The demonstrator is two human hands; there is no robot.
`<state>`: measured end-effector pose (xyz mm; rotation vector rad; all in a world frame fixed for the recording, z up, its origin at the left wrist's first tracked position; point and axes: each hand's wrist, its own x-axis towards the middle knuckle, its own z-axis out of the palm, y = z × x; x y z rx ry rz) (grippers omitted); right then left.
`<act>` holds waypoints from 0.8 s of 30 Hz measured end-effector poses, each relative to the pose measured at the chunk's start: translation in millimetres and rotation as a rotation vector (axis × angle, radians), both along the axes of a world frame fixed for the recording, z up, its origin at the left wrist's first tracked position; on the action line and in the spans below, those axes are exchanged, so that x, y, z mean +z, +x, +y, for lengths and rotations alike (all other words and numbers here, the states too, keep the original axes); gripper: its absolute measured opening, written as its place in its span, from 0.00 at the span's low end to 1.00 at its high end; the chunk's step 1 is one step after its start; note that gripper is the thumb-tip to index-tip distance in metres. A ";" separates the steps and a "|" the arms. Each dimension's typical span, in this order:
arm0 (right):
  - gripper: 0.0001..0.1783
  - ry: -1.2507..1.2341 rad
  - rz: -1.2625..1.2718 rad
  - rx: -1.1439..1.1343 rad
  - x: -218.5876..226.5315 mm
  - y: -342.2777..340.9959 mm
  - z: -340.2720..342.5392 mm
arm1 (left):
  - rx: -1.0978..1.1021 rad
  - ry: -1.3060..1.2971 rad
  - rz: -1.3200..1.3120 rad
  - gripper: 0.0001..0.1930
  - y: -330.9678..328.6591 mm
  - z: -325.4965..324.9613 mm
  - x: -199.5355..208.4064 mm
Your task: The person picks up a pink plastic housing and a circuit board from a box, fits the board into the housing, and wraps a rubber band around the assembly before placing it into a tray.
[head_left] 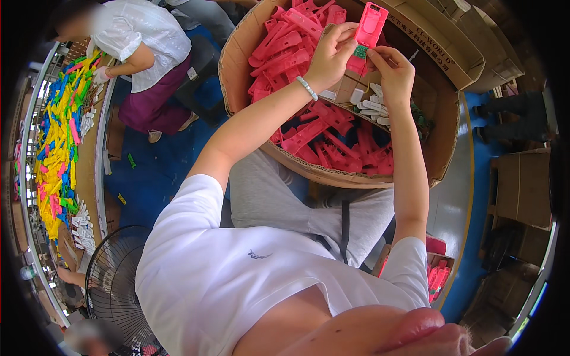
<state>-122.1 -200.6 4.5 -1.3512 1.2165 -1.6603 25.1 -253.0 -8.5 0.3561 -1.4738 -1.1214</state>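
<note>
My left hand (336, 54) is clamped on a pink case (371, 25) at its fingertips; my right hand (394, 73) pinches a green circuit board (360, 51) between both hands, a cardboard box (237, 56) below them.

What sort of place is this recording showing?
Most likely a small assembly workshop: a large cardboard box holds many pink plastic casings, a bench is heaped with coloured plastic parts beside another person, and a green circuit board shows between the wearer's hands.
</note>
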 end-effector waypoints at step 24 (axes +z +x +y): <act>0.18 0.199 0.219 0.389 -36.5 -27.6 -0.9 | -0.391 0.376 0.542 0.22 -2.0 2.7 34.1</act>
